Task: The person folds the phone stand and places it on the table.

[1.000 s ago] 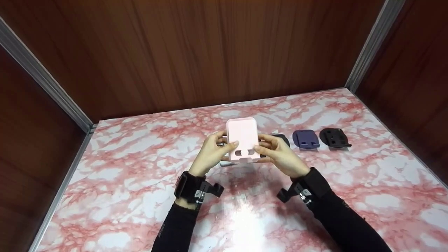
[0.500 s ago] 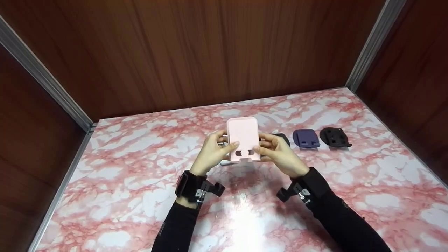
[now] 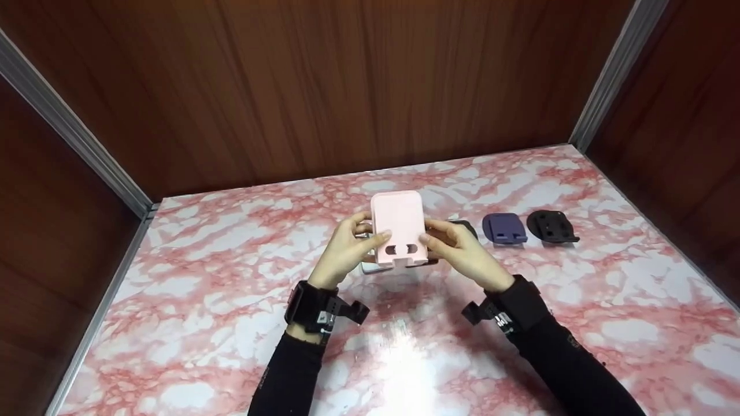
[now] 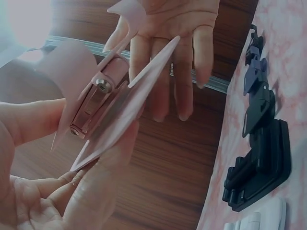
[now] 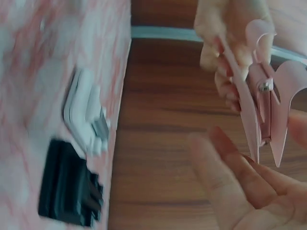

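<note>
A pink folding phone stand (image 3: 398, 222) is held up above the table, its front plate with two slots facing me. My left hand (image 3: 346, 248) grips it, thumb on the front plate and fingers behind on the base. The left wrist view shows the stand's hinge arm (image 4: 93, 103) between plate and round-edged base. My right hand (image 3: 465, 254) is at the right edge, its thumb touching the plate. In the right wrist view its fingers (image 5: 218, 179) stretch out beside the base, somewhat blurred; whether they touch it I cannot tell.
Behind the hands lie a white stand (image 5: 79, 108) and a black one (image 4: 261, 165). A dark green stand (image 3: 464, 227), a purple stand (image 3: 504, 229) and another black stand (image 3: 552, 226) continue the row rightward. Wooden panels (image 3: 370, 86) enclose the marbled table (image 3: 231, 289).
The pink stand has shifted slightly left and up with my left hand. My right hand's fingers have loosened behind it, and its thumb now sits at the plate's edge.
</note>
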A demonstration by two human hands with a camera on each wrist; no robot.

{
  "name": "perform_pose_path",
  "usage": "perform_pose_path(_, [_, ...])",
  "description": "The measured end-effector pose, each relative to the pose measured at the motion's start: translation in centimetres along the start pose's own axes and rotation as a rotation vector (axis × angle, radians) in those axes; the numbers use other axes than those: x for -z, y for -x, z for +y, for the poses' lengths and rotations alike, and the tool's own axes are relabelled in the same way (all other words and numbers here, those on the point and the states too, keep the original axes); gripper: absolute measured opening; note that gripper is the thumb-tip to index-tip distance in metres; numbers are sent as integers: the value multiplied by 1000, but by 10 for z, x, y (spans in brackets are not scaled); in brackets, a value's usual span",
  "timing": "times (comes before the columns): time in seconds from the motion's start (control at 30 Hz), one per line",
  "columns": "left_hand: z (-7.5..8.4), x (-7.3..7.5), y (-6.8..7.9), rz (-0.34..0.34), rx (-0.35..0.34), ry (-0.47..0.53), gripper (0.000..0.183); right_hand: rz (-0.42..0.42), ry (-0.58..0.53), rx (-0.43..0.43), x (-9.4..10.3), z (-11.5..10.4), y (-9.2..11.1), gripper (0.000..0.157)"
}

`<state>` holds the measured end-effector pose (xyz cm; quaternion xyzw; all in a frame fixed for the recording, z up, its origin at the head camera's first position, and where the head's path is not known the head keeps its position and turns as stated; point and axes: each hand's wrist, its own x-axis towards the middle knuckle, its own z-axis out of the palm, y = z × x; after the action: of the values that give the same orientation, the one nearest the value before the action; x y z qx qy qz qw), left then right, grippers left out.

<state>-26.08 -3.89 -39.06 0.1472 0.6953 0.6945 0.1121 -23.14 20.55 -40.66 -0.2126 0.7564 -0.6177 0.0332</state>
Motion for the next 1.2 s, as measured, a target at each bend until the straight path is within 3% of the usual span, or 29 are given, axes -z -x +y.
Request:
perform_pose_path(0.2, [-1,6,2,19,2,4,55,54,326,83,1,-4,3,59])
perform_pose_path(0.5, [-10,33,3,65,30,11,50,127,656,114,2,6,10,69])
perform_pose_path(0.73, [-22,67,3,129,101,-13,51,97,811,138,6,19,12,73])
perform_pose_path(0.9, [-35,91,3,158,153,-97,51,71,882,155,10,24,14,73])
perform_pose_path(1.2, [-54,113,3,117,261,-76,43,43,943,109,16,33,22,69])
